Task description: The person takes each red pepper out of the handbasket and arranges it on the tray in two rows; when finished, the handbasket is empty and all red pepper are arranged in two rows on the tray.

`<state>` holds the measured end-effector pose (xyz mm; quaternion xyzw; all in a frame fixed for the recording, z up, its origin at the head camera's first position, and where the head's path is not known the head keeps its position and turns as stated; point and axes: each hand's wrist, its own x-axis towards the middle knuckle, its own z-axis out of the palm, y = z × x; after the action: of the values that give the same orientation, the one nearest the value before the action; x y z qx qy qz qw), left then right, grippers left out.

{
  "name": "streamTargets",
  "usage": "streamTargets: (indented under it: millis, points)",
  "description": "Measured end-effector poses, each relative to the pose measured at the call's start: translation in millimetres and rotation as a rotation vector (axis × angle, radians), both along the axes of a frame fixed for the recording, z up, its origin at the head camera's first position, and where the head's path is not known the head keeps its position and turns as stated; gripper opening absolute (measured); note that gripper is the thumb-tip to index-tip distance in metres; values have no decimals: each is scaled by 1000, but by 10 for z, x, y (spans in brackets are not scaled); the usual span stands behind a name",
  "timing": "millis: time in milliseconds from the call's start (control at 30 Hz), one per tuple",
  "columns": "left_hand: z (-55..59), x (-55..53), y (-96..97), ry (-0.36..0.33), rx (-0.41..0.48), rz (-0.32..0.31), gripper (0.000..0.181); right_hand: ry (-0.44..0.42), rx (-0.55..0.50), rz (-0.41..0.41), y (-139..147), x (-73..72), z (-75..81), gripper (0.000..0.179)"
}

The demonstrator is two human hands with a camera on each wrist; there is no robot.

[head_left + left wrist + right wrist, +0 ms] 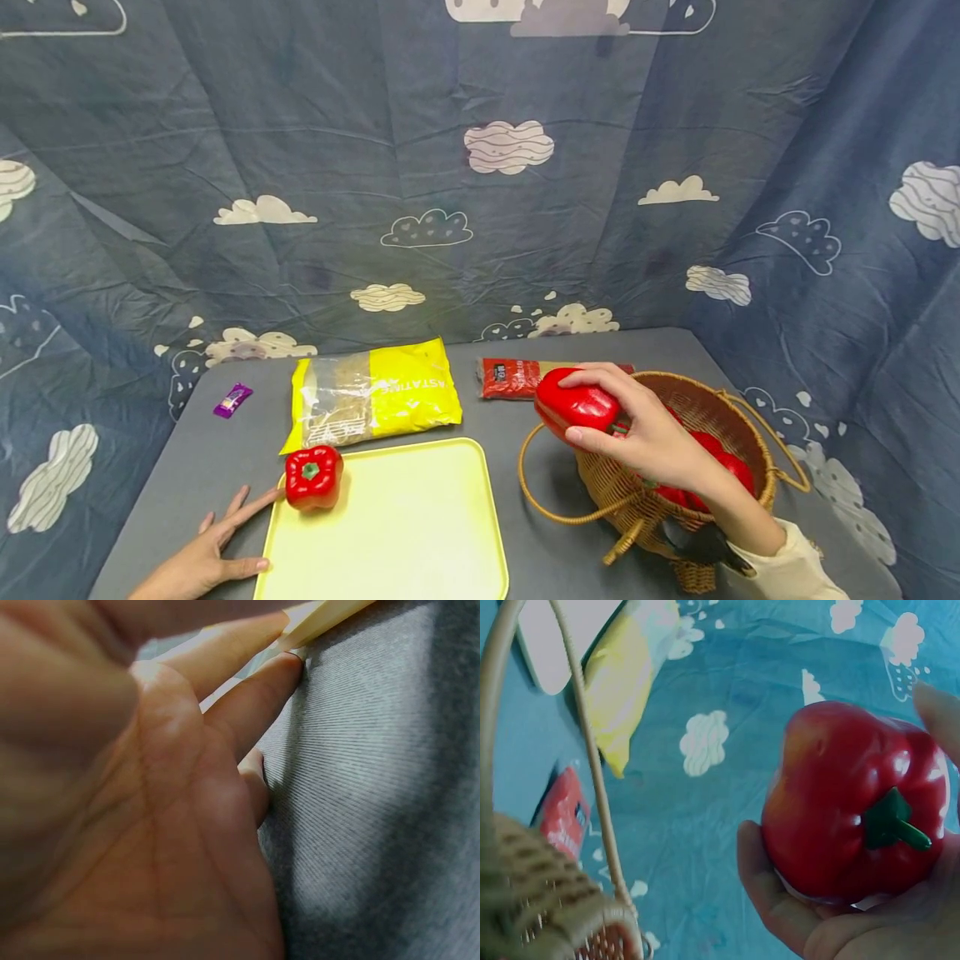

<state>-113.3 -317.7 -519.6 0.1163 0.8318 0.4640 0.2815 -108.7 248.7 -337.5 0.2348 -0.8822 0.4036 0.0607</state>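
Note:
My right hand (648, 433) grips a red bell pepper (576, 406) above the left rim of a wicker basket (600, 479). In the right wrist view the same bell pepper (847, 802) shows its green stem, with fingers and thumb round it. More red peppers (723, 467) lie inside the basket, partly hidden by my forearm. Another red bell pepper (313, 477) sits on the upper left corner of a pale yellow tray (390, 533). Fingers spread, my left hand (206, 550) rests at the tray's left edge; its palm fills much of the left wrist view.
Behind the tray lies a yellow plastic food bag (412, 387). A red packet (510, 379) is at the back, partly behind the held pepper. At the far left is a small purple wrapped sweet (233, 401). The basket's looped handle (525, 492) sticks out toward the tray.

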Motion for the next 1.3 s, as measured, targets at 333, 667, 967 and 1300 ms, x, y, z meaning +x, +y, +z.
streamTargets:
  millis: [333, 667, 967, 1300]
  points:
    - [48, -2, 17, -38, 24, 16, 88, -34, 21, 30, -121, 8, -22, 63]
    - [55, -2, 22, -47, 17, 23, 89, -3, 70, 74, -243, 33, -7, 71]
    - [71, -21, 42, -75, 4, 38, 91, -69, -24, 144, -439, 64, -85, 72]
    - [60, -3, 25, -49, 23, 28, 89, -17, -55, 173, -633, 73, -173, 70]
